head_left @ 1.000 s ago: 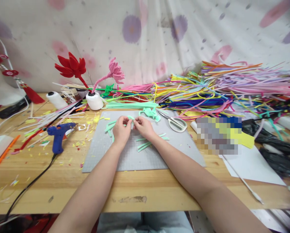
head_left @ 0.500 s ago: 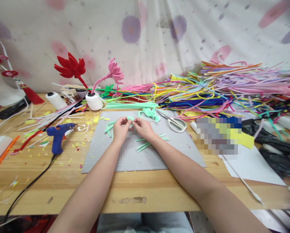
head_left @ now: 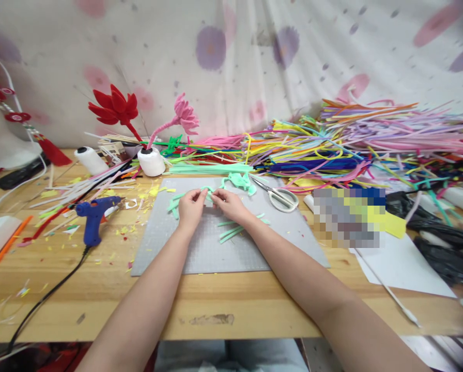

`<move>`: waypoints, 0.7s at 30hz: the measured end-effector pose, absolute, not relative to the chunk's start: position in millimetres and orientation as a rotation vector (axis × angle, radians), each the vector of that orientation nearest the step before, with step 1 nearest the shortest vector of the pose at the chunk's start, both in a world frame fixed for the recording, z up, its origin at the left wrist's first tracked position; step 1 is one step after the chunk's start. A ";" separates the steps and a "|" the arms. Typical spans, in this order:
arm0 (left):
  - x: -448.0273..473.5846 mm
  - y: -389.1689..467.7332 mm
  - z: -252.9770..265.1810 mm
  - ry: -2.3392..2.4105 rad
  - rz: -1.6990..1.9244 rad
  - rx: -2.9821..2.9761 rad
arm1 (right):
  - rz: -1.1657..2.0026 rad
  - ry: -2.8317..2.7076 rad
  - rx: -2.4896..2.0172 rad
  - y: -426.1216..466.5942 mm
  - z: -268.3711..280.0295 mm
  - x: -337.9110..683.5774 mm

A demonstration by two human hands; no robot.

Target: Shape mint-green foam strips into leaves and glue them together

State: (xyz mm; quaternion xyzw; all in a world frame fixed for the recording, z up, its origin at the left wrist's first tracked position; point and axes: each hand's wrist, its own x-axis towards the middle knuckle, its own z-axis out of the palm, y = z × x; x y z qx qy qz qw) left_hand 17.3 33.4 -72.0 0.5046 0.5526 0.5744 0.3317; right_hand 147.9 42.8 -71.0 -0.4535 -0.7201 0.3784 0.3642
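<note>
Above a grey cutting mat, my left hand and my right hand are close together, each closed in a pinch. Between their fingertips is a mint-green pipe cleaner, bent into a curve and mostly hidden by the fingers. Cut mint pipe cleaner pieces lie on the mat below my right hand, and more short pieces lie left of my left hand. A shaped mint pipe cleaner bundle rests at the mat's far edge. Scissors lie to its right, blades slightly apart.
A blue glue gun stands at left, its cord trailing forward. Behind it, red and pink flowers rise from a white thread spool. Heaped coloured pipe cleaners line the back. White paper lies at right.
The fingertips have drawn slightly apart, and the mint pipe cleaner between them now shows as a thinner curve. My left hand has shifted a little left. The things on the table have stayed put.
</note>
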 end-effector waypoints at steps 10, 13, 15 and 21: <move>13.4 35.1 -62.0 1.230 1.514 0.965 | 1.364 -1.815 -0.997 38.5 -63.0 150.8; 15.5 33.2 -60.5 1.212 1.419 1.038 | 1.300 -1.814 -1.016 39.7 -66.7 150.3; 15.6 32.7 -59.5 1.219 1.363 1.064 | 1.237 -1.829 -1.016 40.0 -68.3 150.7; 9.9 34.1 -54.9 1.051 1.140 0.895 | 1.126 -1.842 -0.891 34.3 -61.0 149.8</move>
